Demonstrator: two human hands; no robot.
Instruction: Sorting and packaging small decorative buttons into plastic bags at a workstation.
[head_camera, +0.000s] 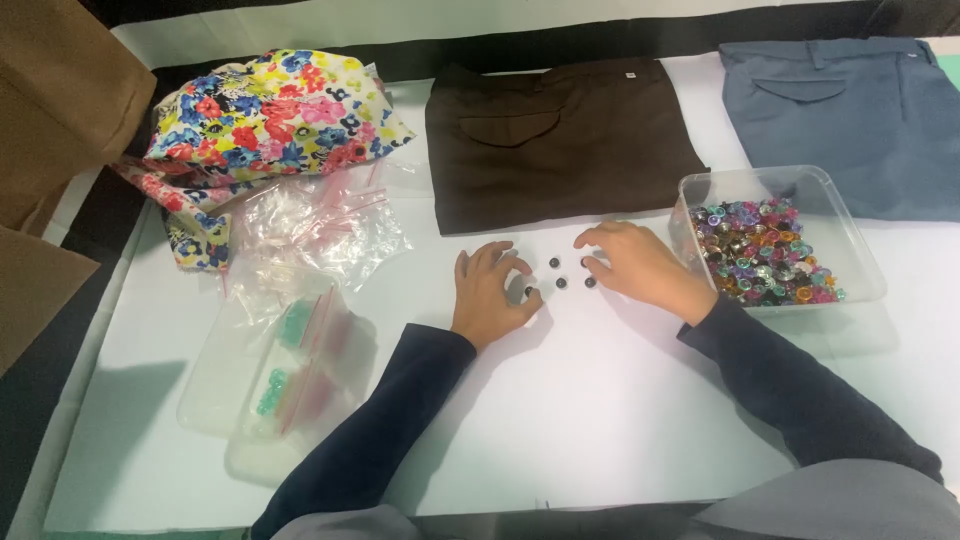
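Both hands sat at centre frame on a white table cover (600, 420), dark sleeves running down to the lower edge. Left hand (490, 295) lay palm down, fingers curled and narrow, fingertips touching or just beside a small dark bead (529, 292); whether it actually pinched that bead could not be told. Right hand (640, 268) also palm down, fingers bent and loosely spread, tips resting near another bead at its lower left; no clear grip seen.

Between the 2 hands lay a small cluster of dark beads (556, 272), about 5 visible, loose on the cover, close together but apart from each other.

Just right of the right hand stood a clear plastic tub (860, 262), right of centre, filled with mixed coloured beads (760, 250) in purple, orange, green and pink.

Upper centre of frame: folded brown trousers (560, 140), flat. Upper right: folded blue-grey trousers (850, 110). Upper left: bundled floral fabric (265, 120), bright multicolour print. Below it, left of centre, a heap of empty small zip bags (320, 220) with red seal strips. Lower left: 2 shallow clear trays (215, 400) with zip bags holding green beads (280, 360) on top. Far left edge: brown cardboard (50, 120).
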